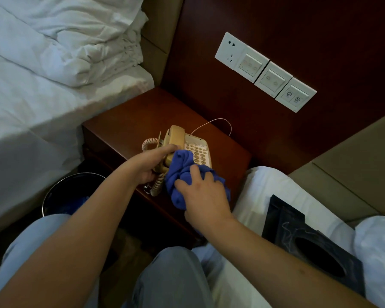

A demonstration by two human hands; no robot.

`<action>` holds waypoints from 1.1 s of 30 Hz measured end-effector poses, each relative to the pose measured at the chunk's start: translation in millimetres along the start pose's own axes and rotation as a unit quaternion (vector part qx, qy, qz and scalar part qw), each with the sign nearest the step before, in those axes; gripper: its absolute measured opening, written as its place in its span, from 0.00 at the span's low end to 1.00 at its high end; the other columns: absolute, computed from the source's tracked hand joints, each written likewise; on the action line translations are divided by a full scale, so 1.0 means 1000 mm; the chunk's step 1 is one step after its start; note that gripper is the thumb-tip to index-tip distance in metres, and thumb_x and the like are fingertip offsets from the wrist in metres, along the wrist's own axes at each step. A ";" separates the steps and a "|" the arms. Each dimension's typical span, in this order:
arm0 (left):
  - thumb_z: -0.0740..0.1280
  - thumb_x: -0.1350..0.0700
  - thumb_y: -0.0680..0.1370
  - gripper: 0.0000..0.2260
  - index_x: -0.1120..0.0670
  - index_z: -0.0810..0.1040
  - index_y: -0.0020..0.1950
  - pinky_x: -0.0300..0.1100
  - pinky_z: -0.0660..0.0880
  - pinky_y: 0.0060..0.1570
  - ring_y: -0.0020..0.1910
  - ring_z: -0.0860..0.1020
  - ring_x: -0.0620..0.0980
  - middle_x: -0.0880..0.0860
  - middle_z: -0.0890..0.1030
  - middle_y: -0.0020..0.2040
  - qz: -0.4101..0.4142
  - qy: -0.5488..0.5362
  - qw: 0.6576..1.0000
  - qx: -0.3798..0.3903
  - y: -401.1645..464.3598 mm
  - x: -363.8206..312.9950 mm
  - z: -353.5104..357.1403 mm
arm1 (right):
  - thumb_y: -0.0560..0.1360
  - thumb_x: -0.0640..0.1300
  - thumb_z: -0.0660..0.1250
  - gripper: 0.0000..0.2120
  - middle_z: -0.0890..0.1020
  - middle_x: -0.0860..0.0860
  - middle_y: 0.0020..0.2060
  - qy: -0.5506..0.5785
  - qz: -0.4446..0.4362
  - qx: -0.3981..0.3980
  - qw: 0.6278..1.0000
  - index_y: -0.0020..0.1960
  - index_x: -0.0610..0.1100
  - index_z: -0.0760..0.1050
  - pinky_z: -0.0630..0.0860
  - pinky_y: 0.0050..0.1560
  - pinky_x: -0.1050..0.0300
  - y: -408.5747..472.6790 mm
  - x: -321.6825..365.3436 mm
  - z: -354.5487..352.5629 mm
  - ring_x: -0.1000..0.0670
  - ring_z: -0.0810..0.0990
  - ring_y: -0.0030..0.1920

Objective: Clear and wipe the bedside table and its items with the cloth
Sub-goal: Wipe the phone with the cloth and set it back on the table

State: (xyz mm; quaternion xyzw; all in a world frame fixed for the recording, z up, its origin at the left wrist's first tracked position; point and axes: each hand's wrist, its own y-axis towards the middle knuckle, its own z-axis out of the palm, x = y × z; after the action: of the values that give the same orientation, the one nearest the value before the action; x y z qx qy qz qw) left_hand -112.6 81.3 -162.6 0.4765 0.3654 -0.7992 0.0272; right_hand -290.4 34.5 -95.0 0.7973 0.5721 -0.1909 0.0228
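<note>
A beige corded telephone stands on the dark wooden bedside table. Its tan handset lies along the phone's left side. My left hand grips the phone at its near left end, fingers curled round the handset. A bunched blue cloth presses against the handset's near end and the keypad. My right hand holds the cloth from above, its fingers spread and curled over it. The coiled cord hangs below my left hand.
A bed with white sheets borders the table on the left. A metal bin sits on the floor beside it. A black tissue box lies on white bedding at right. Wall sockets and switches are behind the table.
</note>
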 end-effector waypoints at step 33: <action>0.74 0.47 0.76 0.21 0.54 0.77 0.66 0.53 0.79 0.64 0.55 0.85 0.56 0.55 0.88 0.53 -0.012 -0.029 0.999 0.009 0.004 0.016 -0.014 | 0.71 0.38 0.71 0.12 0.86 0.42 0.44 0.651 0.314 0.134 0.678 0.55 0.43 0.80 0.82 0.46 0.47 0.099 -0.125 0.066 0.42 0.85 0.45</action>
State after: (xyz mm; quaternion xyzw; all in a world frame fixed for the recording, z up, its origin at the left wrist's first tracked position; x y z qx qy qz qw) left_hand -109.3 92.4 -181.2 0.4491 0.3634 -0.8159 0.0235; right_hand -252.1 -129.4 -132.3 0.8477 0.1270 0.3195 -0.4040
